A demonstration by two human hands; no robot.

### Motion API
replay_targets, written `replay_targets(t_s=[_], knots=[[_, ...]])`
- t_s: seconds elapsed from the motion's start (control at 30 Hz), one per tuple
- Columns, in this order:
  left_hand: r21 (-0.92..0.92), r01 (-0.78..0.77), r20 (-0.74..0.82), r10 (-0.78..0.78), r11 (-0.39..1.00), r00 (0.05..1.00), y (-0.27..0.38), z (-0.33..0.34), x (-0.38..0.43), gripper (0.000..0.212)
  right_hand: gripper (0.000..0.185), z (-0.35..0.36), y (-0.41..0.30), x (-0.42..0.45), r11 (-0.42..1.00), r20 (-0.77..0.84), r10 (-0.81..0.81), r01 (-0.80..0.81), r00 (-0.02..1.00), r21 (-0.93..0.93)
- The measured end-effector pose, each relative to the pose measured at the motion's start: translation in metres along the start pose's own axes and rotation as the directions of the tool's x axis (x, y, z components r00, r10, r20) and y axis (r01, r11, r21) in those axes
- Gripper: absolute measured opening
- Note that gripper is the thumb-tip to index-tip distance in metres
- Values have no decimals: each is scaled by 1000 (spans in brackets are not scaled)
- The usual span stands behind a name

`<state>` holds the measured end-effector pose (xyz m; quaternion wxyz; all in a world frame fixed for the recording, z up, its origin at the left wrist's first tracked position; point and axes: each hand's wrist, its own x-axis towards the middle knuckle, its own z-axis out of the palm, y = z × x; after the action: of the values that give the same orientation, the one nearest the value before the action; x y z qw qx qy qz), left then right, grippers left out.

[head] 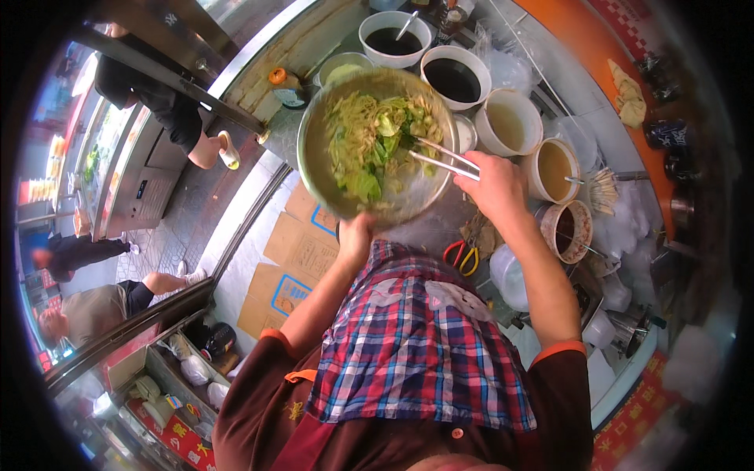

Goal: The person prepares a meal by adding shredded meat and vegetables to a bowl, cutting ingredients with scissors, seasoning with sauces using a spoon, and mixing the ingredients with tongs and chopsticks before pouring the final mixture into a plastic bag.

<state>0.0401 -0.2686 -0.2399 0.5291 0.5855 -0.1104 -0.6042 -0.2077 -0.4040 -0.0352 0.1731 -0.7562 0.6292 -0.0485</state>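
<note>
A large metal mixing bowl (318,182) is tilted in front of me, its near rim gripped by my left hand (357,238). Leafy greens and thin noodle-like strands (377,147) fill much of it. My right hand (492,182) is closed on metal tongs (447,158), whose tips reach in among the greens. The bowl looks slightly blurred. What lies directly beneath it is hidden.
White tubs of dark liquid (452,81), cloudy liquid (508,126) and reddish sauce (565,231) line the right side. An orange-capped jar (287,88) stands at the upper left. Red-and-yellow-handled scissors (462,258) lie near my apron. Flattened cardboard (300,247) lies left. Several people are beyond the opening.
</note>
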Motion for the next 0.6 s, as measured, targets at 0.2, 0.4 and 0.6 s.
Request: replay_targets(t_s=[0.2,0.4,0.6], knots=[[-248,72,-57,-88,966,994,43,36,-2,22,47,-12,-1,-19,999,177,37,-37,983,-6],[-3,-7,-15,7,1000,1000,1,-1,-10,36,44,-3,-1,-10,992,3,33,-33,999,123],[-303,-30,-1,31,953,1000,55,62,1,28,53,-2,-13,-30,998,147,-21,14,989,54]])
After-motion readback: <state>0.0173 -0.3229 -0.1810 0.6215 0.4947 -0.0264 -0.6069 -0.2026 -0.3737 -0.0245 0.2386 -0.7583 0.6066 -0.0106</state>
